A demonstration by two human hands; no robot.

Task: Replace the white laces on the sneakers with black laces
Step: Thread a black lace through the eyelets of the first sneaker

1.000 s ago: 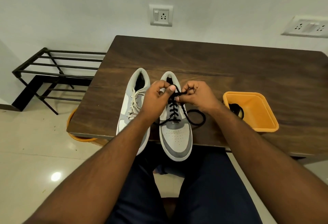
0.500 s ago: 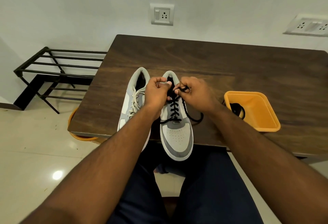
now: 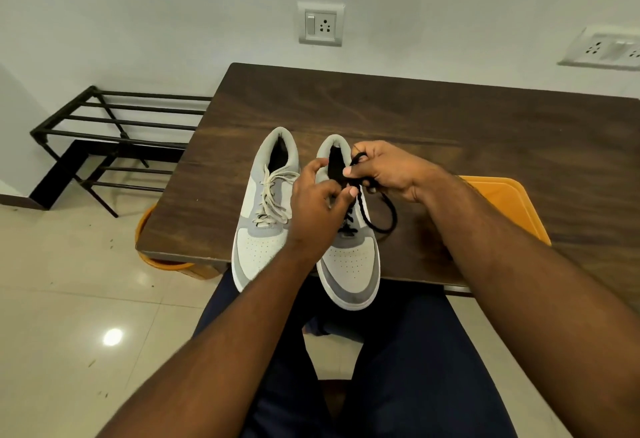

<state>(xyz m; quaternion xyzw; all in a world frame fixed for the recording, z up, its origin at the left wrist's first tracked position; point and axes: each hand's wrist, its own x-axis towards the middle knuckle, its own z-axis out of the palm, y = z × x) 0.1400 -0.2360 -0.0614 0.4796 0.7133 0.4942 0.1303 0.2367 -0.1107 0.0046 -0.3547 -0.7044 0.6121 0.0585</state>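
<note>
Nearest: dark trousers of the seated person, both forearms reaching forward over the lap.

Two grey-and-white sneakers sit side by side on the near edge of the wooden table, toes overhanging toward the person. Left sneaker carries its white lace, tied loosely. Right sneaker carries the black lace (lower rows visible below the hands, upper rows hidden by them).

Left hand is over the right sneaker's tongue, fingers curled, thumb and forefinger closed near the top eyelets; cannot tell exactly what it pinches. Right hand is just beside it, closed around a strand of black lace; a slack loop hangs out and lies on the table right of the shoe.

Further right: orange tray, mostly behind the right forearm, contents hidden.

Under the table's left corner: orange tub. Beyond: black metal rack on the floor, wall socket above the table.
</note>
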